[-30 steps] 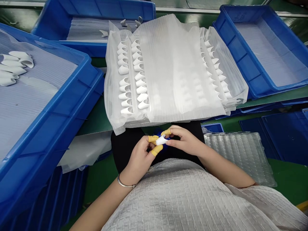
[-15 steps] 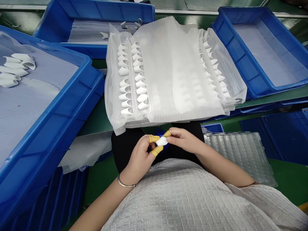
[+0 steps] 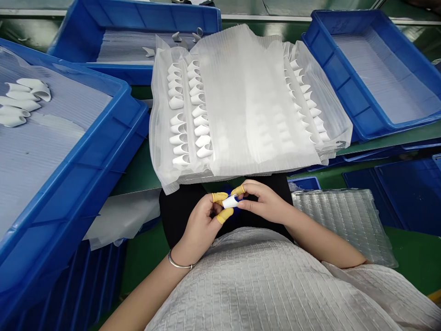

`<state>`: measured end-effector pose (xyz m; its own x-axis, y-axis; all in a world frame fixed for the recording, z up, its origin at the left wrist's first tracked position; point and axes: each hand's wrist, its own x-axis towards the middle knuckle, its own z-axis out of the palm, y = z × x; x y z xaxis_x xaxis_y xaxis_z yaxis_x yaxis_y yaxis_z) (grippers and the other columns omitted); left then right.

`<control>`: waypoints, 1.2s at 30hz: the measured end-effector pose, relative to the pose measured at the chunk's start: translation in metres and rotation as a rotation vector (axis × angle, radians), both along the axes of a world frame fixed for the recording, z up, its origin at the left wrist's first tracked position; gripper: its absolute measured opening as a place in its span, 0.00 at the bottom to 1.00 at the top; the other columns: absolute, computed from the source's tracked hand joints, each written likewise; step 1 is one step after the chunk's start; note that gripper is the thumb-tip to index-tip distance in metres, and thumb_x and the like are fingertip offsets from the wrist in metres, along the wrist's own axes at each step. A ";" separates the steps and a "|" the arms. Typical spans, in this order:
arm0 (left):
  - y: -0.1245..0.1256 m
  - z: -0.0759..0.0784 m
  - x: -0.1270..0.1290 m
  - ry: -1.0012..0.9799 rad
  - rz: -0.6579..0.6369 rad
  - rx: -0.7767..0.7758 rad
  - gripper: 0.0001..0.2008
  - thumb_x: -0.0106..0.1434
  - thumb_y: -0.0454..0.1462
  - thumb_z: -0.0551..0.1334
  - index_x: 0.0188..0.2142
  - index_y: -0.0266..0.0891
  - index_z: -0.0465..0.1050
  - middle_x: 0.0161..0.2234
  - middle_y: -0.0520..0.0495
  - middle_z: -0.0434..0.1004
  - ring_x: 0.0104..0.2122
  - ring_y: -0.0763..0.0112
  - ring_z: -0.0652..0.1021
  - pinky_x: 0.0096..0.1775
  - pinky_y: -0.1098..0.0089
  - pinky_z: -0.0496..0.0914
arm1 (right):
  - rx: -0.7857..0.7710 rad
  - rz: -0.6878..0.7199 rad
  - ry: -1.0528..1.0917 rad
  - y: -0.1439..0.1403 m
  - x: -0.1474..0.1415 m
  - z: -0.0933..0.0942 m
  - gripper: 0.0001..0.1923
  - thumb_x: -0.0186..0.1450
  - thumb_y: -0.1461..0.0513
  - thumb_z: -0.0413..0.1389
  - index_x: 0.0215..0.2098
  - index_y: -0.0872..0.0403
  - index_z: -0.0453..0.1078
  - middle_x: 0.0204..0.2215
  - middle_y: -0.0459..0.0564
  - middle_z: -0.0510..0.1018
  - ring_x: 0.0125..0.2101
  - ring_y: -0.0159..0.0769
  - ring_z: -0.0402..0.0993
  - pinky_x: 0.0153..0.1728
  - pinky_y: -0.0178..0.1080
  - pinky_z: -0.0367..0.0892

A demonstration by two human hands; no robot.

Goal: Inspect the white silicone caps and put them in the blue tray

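So the bench is pretty crowded: a big blue bin [image 3: 69, 151] takes up the whole left side with a few white parts [image 3: 20, 99] lying in its far corner, a second blue bin [image 3: 138, 27] sits at the back, and a third blue bin [image 3: 347, 87] sits on the right. Between them is a stack of foam-sheet trays [image 3: 241, 101] full of rows of white caps, its near edge hanging just above the hands. A clear blister tray [image 3: 344, 220] lies just right of the right forearm. The only open room is the small dark patch over the lap. There the left hand [image 3: 200, 225] and right hand [image 3: 265, 204] meet, both pinching 1 small white cap [image 3: 230, 201] between fingertips in yellow finger cots [image 3: 224, 214]. Wrists bent inward, elbows tucked, a bangle [image 3: 179, 264] on the left wrist.
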<state>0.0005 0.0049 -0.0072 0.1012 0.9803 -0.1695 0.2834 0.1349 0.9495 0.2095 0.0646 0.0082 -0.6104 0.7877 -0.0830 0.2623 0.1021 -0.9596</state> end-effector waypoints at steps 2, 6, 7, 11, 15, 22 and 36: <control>0.000 0.000 0.000 0.011 0.005 0.006 0.11 0.62 0.39 0.64 0.45 0.41 0.70 0.28 0.54 0.69 0.26 0.72 0.71 0.29 0.69 0.68 | -0.034 0.001 0.008 0.000 -0.001 0.000 0.10 0.68 0.55 0.58 0.40 0.53 0.73 0.35 0.48 0.71 0.37 0.36 0.70 0.40 0.40 0.67; 0.001 0.003 0.003 0.106 -0.005 0.006 0.07 0.62 0.40 0.64 0.36 0.41 0.69 0.26 0.54 0.70 0.24 0.73 0.71 0.26 0.71 0.67 | -0.040 -0.048 -0.042 -0.005 -0.009 0.001 0.11 0.68 0.54 0.57 0.41 0.53 0.70 0.35 0.48 0.72 0.36 0.36 0.69 0.37 0.38 0.65; 0.002 0.003 0.003 0.134 -0.016 0.009 0.08 0.61 0.41 0.65 0.33 0.41 0.68 0.25 0.54 0.70 0.24 0.72 0.72 0.26 0.71 0.66 | 0.001 -0.068 -0.093 -0.007 -0.012 0.001 0.12 0.67 0.53 0.58 0.39 0.53 0.69 0.34 0.48 0.72 0.35 0.36 0.69 0.35 0.38 0.63; 0.003 0.007 0.005 0.191 -0.051 0.049 0.11 0.61 0.43 0.65 0.30 0.41 0.66 0.26 0.53 0.72 0.25 0.71 0.74 0.26 0.71 0.67 | 0.190 -0.084 -0.256 -0.013 -0.021 0.001 0.18 0.66 0.50 0.58 0.28 0.53 0.61 0.28 0.46 0.69 0.30 0.35 0.65 0.31 0.37 0.56; 0.001 0.009 0.004 0.139 -0.044 0.009 0.10 0.61 0.40 0.64 0.29 0.41 0.65 0.26 0.55 0.73 0.24 0.73 0.73 0.25 0.72 0.66 | -0.058 -0.120 -0.100 -0.009 -0.021 -0.004 0.22 0.73 0.50 0.46 0.26 0.53 0.62 0.24 0.44 0.68 0.27 0.33 0.64 0.29 0.37 0.56; -0.001 0.004 0.005 0.040 -0.010 -0.087 0.09 0.61 0.41 0.65 0.34 0.41 0.67 0.26 0.54 0.72 0.25 0.74 0.73 0.26 0.72 0.67 | -0.220 -0.265 0.068 -0.005 -0.009 -0.007 0.20 0.71 0.50 0.51 0.29 0.54 0.68 0.25 0.45 0.69 0.28 0.32 0.65 0.32 0.37 0.61; 0.001 0.005 0.004 0.338 -0.108 0.237 0.12 0.65 0.41 0.61 0.27 0.40 0.62 0.26 0.52 0.69 0.25 0.71 0.71 0.27 0.69 0.64 | -0.117 -0.193 -0.071 -0.016 -0.025 -0.003 0.20 0.63 0.51 0.61 0.25 0.53 0.58 0.24 0.41 0.61 0.26 0.30 0.57 0.26 0.34 0.53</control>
<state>0.0046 0.0061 -0.0020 0.1833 0.9829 0.0182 0.5846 -0.1238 0.8018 0.1847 0.0485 0.0051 -0.4390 0.8717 -0.2177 0.3338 -0.0668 -0.9403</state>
